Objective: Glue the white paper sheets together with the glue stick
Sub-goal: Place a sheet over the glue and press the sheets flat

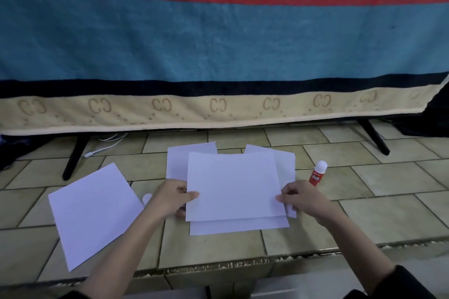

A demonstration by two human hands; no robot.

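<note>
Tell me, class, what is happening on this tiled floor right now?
A person holds a white paper sheet by its side edges, left hand and right hand, over other sheets on the tiled floor. A separate sheet lies to the left. The glue stick stands untouched at the right, white cap on.

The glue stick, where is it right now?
In the head view the glue stick stands upright on the tiled floor, just beyond the right hand and beside the right edge of the paper stack; neither hand touches it.
</note>
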